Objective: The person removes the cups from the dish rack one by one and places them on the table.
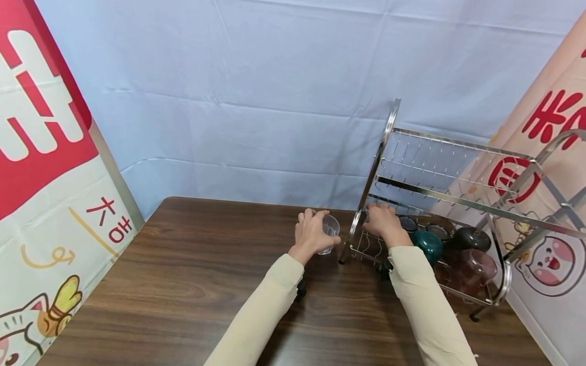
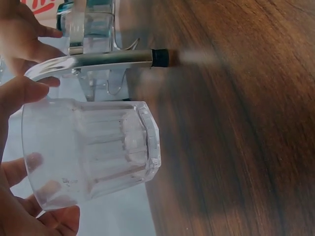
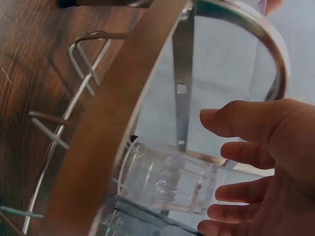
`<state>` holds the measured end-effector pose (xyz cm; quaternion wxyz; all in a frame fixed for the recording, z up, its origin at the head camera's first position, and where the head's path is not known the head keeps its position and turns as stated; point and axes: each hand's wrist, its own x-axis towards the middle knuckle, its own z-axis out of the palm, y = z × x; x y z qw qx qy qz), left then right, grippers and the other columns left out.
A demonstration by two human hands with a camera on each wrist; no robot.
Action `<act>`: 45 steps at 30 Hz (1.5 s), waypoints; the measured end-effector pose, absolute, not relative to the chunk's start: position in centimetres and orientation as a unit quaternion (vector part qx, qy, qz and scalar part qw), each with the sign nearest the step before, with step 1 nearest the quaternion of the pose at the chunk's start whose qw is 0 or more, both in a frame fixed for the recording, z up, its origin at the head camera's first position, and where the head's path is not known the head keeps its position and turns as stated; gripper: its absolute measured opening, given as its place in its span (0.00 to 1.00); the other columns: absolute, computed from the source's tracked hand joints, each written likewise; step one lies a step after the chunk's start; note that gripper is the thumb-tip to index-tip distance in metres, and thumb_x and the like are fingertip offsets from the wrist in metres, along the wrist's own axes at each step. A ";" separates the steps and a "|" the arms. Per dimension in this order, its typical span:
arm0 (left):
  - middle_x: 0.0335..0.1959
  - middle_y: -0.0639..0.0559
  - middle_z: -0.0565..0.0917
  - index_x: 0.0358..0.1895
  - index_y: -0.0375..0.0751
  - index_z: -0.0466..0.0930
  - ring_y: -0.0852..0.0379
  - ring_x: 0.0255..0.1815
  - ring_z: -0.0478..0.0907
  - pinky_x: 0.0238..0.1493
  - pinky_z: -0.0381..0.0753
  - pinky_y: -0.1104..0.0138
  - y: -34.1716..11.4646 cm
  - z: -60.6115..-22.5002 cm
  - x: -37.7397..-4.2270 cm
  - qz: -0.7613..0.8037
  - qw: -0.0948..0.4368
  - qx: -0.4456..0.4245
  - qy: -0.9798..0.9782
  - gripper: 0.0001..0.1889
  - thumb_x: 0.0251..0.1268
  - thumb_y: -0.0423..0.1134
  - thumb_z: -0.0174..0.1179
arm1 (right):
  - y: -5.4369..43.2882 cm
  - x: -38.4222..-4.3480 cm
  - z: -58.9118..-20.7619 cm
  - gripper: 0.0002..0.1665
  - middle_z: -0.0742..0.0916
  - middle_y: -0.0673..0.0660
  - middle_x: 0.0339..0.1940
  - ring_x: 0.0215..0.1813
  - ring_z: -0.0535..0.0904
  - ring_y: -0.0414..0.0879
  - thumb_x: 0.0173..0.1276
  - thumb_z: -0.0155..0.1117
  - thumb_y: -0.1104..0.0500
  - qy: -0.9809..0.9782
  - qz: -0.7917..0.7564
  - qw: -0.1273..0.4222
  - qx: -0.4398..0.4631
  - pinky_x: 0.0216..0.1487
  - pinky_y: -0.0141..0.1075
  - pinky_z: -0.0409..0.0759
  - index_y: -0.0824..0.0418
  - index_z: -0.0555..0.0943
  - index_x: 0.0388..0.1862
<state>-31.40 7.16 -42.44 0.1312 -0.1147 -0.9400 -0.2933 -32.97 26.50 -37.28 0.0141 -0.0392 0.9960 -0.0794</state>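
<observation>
My left hand (image 1: 311, 235) grips a clear drinking glass (image 2: 93, 150) near its rim, thumb on one side and fingers on the other. The glass is upright, its faceted base close over the table. Inside the wire dish rack (image 1: 361, 203), my right hand (image 3: 251, 167) has its fingers extended and spread. Those fingertips are right beside the base of another clear glass (image 3: 170, 179), which stands upside down on the lower shelf. A greyish glass (image 3: 133, 221) is close by it.
The lower shelf also bears a teal cup (image 1: 428, 246), a dark cup (image 1: 471, 238) and a pinkish clear cup (image 1: 476, 267). Metal side frames and a bare upper shelf (image 1: 448, 195) rise around my right hand. The brown wooden table (image 1: 192, 274) extends leftward, with a pale cloth (image 1: 256, 101) behind.
</observation>
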 end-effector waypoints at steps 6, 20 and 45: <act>0.51 0.46 0.70 0.59 0.53 0.74 0.48 0.48 0.64 0.42 0.70 0.58 7.3 -42.8 -31.6 -0.295 0.130 -0.123 -0.939 0.39 0.35 0.57 0.72 | 26.7 -33.5 -37.7 0.32 0.67 0.78 0.54 0.53 0.62 0.72 0.63 0.62 0.59 0.996 -0.074 0.017 -0.035 0.45 0.58 0.69 0.74 0.65 0.61; 0.54 0.45 0.69 0.61 0.53 0.73 0.47 0.50 0.64 0.44 0.69 0.57 7.4 -43.3 -31.6 -0.282 0.117 -0.131 -0.943 0.40 0.36 0.57 0.72 | 26.6 -34.9 -37.3 0.30 0.57 0.83 0.59 0.56 0.54 0.77 0.66 0.54 0.66 0.993 -0.114 0.041 0.006 0.39 0.58 0.68 0.76 0.62 0.64; 0.57 0.43 0.69 0.61 0.51 0.73 0.46 0.52 0.64 0.47 0.68 0.57 7.7 -43.9 -31.8 -0.261 0.097 -0.142 -0.950 0.37 0.44 0.60 0.68 | 27.1 -36.2 -38.2 0.21 0.77 0.71 0.50 0.56 0.64 0.70 0.62 0.60 0.67 0.997 -0.080 -0.008 -0.003 0.56 0.62 0.57 0.72 0.75 0.54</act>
